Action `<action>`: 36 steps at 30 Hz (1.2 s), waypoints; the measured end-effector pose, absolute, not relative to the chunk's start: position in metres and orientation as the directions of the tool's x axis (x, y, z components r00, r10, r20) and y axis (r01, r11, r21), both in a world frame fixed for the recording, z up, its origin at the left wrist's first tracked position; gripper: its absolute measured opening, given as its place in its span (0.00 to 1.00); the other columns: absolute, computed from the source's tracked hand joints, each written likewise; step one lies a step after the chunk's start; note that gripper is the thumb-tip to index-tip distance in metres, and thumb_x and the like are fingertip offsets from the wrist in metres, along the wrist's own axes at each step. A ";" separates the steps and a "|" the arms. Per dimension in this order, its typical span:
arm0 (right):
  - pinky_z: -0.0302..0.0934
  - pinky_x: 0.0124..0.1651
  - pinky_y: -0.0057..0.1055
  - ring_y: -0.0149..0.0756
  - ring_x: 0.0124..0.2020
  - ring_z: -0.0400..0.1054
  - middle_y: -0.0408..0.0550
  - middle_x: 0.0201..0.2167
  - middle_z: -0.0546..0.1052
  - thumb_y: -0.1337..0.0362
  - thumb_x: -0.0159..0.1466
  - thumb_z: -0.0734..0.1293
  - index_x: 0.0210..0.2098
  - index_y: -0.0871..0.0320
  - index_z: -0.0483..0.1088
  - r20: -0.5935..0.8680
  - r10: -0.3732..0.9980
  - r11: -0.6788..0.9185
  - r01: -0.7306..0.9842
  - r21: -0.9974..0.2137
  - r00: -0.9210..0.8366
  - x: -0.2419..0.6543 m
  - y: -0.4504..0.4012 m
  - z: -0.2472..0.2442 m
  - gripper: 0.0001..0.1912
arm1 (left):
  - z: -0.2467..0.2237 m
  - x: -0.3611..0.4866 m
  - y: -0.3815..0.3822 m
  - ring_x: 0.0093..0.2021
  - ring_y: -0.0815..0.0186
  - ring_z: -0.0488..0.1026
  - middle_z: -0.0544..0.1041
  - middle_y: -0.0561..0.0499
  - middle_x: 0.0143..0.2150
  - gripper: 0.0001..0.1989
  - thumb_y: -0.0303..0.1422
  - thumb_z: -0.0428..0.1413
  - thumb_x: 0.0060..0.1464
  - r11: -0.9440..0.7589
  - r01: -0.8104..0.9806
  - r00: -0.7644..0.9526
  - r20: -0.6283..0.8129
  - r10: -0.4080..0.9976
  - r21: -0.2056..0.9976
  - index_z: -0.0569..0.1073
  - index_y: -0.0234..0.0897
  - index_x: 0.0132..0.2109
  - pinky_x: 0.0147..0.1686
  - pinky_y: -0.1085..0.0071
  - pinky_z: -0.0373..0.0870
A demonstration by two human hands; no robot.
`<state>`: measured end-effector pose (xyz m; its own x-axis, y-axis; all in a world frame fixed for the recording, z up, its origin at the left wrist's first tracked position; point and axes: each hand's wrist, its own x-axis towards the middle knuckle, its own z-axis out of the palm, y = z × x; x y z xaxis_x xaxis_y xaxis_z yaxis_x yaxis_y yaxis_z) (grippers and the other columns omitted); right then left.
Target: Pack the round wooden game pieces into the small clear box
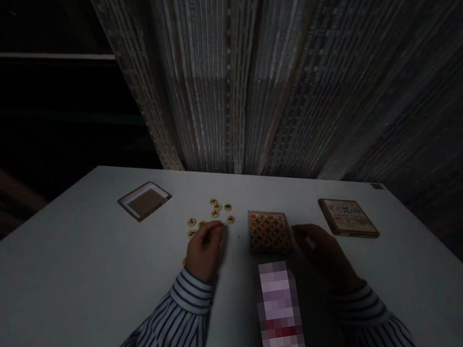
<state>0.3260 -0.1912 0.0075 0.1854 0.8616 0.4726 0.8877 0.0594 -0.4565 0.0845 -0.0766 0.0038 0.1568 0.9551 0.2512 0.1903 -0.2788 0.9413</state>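
Observation:
Round wooden Chinese chess pieces [228, 207] with dark characters lie loosely scattered on the white table. My left hand [204, 253] is over the near side of this group, thumb and fingers pinched together; what is between them, if anything, I cannot make out. To its right stands an open box [272, 252] packed with rows of chess pieces [268, 228], the far ones marked in red. Just off the box's right side is my right hand [324, 255], its thumb and forefinger curled into a loop with the tips together. Anything between those tips is too dark to see.
At the far left lies a shallow open tray-like lid [145, 202] with a brown inside. A flat box-like case with printed characters [348, 217] rests on the right. A striped curtain [216, 71] hangs behind the table [75, 266]. A pixelated patch covers the near middle.

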 end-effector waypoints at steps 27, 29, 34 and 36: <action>0.68 0.33 0.36 0.39 0.32 0.72 0.52 0.32 0.77 0.58 0.63 0.57 0.37 0.57 0.70 0.541 0.830 0.125 0.902 -0.414 0.133 0.324 -0.194 0.010 0.13 | 0.012 0.005 -0.100 0.35 0.64 0.73 0.77 0.47 0.36 0.12 0.39 0.53 0.50 -0.377 0.419 -0.029 0.427 0.904 0.826 0.74 0.36 0.38 0.37 0.68 0.72; 0.68 0.33 0.36 0.39 0.32 0.72 0.52 0.33 0.77 0.57 0.62 0.58 0.37 0.56 0.70 0.524 0.843 0.134 0.895 -0.425 0.123 0.322 -0.193 0.016 0.13 | 0.013 0.005 -0.098 0.35 0.64 0.73 0.77 0.47 0.35 0.12 0.39 0.53 0.50 -0.390 0.428 -0.004 0.433 0.901 0.815 0.74 0.36 0.38 0.37 0.68 0.72; 0.68 0.36 0.39 0.39 0.34 0.71 0.50 0.33 0.77 0.56 0.62 0.58 0.37 0.55 0.70 0.484 0.870 0.139 0.897 -0.419 0.091 0.321 -0.185 0.030 0.13 | 0.026 0.004 -0.085 0.34 0.64 0.74 0.77 0.47 0.35 0.13 0.40 0.53 0.49 -0.389 0.432 0.011 0.427 0.904 0.813 0.74 0.36 0.37 0.36 0.68 0.72; 0.67 0.37 0.40 0.39 0.35 0.71 0.50 0.34 0.77 0.57 0.62 0.59 0.38 0.55 0.70 0.455 0.888 0.140 0.903 -0.407 0.067 0.320 -0.181 0.033 0.12 | 0.033 0.004 -0.078 0.33 0.64 0.74 0.78 0.47 0.35 0.14 0.40 0.52 0.48 -0.378 0.428 0.011 0.413 0.911 0.821 0.74 0.36 0.37 0.34 0.69 0.72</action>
<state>0.3203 -0.1811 0.0330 0.0673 0.8881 0.4546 0.9027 0.1399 -0.4068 0.0044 -0.0777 0.0327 0.0114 0.9106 0.4132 0.4279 -0.3780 0.8210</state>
